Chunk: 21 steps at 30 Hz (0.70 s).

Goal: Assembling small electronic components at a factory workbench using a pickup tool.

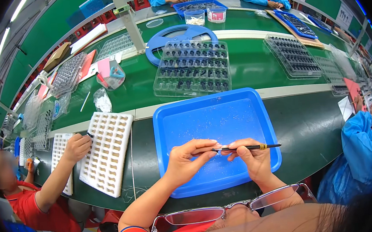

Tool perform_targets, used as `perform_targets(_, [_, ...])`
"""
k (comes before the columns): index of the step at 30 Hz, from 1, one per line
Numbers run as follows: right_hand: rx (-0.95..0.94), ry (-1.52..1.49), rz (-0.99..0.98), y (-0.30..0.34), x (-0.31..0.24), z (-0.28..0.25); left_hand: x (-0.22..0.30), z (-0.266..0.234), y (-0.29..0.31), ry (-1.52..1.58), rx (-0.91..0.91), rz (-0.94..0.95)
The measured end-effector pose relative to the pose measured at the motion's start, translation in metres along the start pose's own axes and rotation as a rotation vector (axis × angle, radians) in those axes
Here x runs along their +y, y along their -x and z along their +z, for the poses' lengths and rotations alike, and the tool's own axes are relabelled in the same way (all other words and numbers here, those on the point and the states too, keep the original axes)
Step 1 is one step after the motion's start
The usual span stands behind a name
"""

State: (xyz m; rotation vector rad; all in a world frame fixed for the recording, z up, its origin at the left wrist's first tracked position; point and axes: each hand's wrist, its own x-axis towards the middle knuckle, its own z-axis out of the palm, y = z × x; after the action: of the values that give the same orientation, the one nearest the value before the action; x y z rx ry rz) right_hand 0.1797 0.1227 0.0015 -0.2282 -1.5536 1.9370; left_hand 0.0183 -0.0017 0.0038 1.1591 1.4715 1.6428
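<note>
My right hand point(255, 160) grips a slim pen-like tool point(273, 145) with a black handle, a gold band and a pale metal front end. Its tip points left and meets the fingers of my left hand point(183, 161). Those left fingers are pinched together around a small dark piece, mostly hidden by the fingertips. Both hands are held over a shallow blue tray point(219, 187), whose floor is sprinkled with tiny pale shavings or specks.
Left of the tray lies a white slotted panel point(111, 166), with a co-worker's hand point(78, 147) at its edge. Beyond stand a clear compartment tray of dark parts point(192, 67), a blue reel point(155, 39) and another parts tray point(293, 55). A blue-sleeved person point(359, 149) sits at right.
</note>
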Motion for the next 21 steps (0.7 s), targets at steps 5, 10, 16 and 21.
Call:
perform_targets(5, [-0.006,0.031,-0.018,0.0016,0.0025,-0.0018,-0.0006,-0.0002,0.0004,0.005,-0.003,0.006])
perform_targets(10, [-0.004,0.065,-0.035,0.0032,0.003,-0.002,0.0018,-0.0002,0.0004,0.009,-0.015,0.022])
perform_targets(16, [0.007,0.034,-0.072,0.0042,0.0045,0.0005,0.0,0.0002,0.0008,0.001,-0.006,0.054])
perform_targets(21, [0.003,-0.003,-0.074,0.0048,0.0046,0.0027,0.0002,0.0001,0.0013,-0.022,-0.002,0.076])
